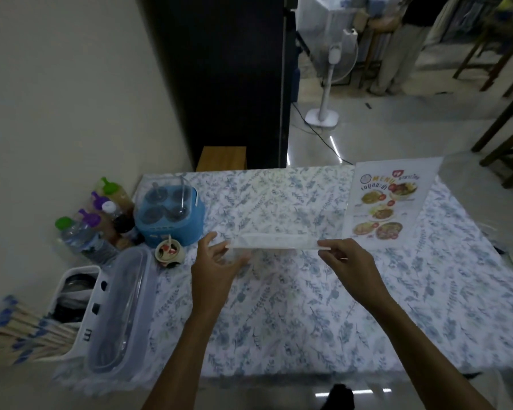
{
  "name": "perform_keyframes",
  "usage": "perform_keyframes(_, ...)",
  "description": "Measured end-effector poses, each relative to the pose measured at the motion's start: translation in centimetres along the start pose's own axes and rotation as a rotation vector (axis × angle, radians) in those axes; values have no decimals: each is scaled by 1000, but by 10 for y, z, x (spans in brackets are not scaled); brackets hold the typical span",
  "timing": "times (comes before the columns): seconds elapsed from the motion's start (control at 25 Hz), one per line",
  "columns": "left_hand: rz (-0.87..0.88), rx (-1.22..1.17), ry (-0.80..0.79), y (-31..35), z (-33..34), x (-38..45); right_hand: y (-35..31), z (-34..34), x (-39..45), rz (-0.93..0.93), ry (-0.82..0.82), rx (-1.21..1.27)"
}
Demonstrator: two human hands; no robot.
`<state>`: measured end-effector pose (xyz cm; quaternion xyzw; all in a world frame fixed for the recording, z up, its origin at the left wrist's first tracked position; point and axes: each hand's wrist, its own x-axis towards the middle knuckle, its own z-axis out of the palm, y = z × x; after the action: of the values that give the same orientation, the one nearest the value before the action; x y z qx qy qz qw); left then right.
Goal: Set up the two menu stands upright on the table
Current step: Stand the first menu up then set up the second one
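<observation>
I hold the clear acrylic menu stand (274,242) by its two ends, left hand (216,261) and right hand (348,261) each pinching an edge, so I can steady it upright over the floral-clothed tabletop (308,321). Seen edge-on, its base and any printed sheet are hard to make out. The colourful food menu stand (388,202) sits at the far right; I cannot tell whether it is standing or lying.

you have open tablecloth (293,306) below and between your hands, with the blue caddy (169,217) crowding your left hand (214,270) and the lying menu stand (388,202) beyond your right hand (350,264).
</observation>
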<state>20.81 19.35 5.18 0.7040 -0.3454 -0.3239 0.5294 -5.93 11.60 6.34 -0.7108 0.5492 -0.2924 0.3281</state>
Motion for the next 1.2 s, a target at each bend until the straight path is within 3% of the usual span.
perform_keyframes(0.16,142,114,106,23,0,4,-13,-19,24,-64,51,-29)
perform_keyframes(0.32,228,207,79,42,3,36,-24,-20,57,-126,112,-67)
perform_keyframes(0.68,238,441,99,60,17,124,-34,-11,143,-67,12,-129)
perform_keyframes(1.2,198,559,126,56,35,144,-34,2,188,38,-39,-220)
